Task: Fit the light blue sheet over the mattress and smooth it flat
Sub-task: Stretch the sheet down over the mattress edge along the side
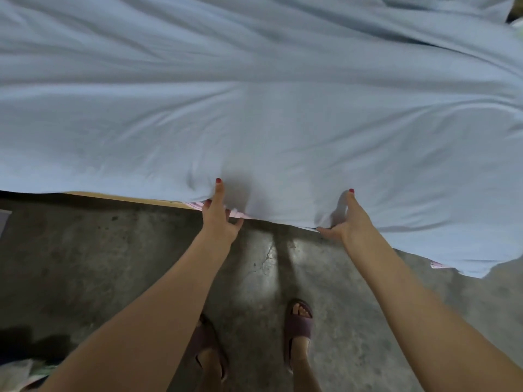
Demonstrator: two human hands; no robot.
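The light blue sheet [254, 108] spreads across the whole upper part of the view, with long wrinkles running sideways and a loose flap hanging lower at the right. Its near edge runs along the bed's side. My left hand [219, 215] pinches that edge, thumb on top, fingers under the cloth. My right hand [346, 222] grips the same edge a little further right, thumb on top too. A strip of pink patterned mattress [236, 214] peeks out below the hem between my hands and again at the far right [438, 265].
A tan wooden bed frame edge [127, 197] shows under the sheet at the left. I stand on a grey concrete floor [99, 250] in purple sandals [300, 325]. Some cloth or bags [19, 372] lie at the bottom left corner.
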